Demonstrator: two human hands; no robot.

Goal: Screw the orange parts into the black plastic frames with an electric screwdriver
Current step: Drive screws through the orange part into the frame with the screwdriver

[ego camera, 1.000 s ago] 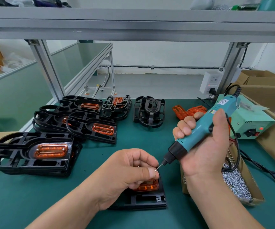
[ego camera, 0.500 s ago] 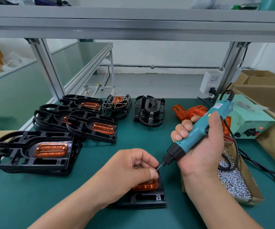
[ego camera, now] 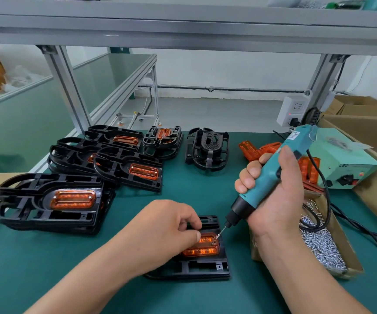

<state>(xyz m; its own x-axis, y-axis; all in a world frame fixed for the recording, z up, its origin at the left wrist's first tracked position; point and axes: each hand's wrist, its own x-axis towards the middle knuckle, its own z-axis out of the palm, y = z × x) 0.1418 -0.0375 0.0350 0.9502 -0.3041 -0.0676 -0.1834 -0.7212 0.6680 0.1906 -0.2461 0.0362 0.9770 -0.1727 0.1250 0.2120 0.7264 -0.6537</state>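
The pale green box (ego camera: 350, 168) at 3 o'clock says "LED". The label (ego camera: 293, 135) on the screwdriver (ego camera: 270, 172) is too blurry.

We are losing the left side of the black frame (ego camera: 196, 267) and its orange part (ego camera: 206, 248) under the left hand (ego camera: 160, 232), whose curled fingers (ego camera: 190, 219) are concealing their grip. The right hand (ego camera: 275, 200) is covering part of the screw box (ego camera: 347, 248). What the screwdriver (ego camera: 267, 176) tip is touching is reading too small to tell.
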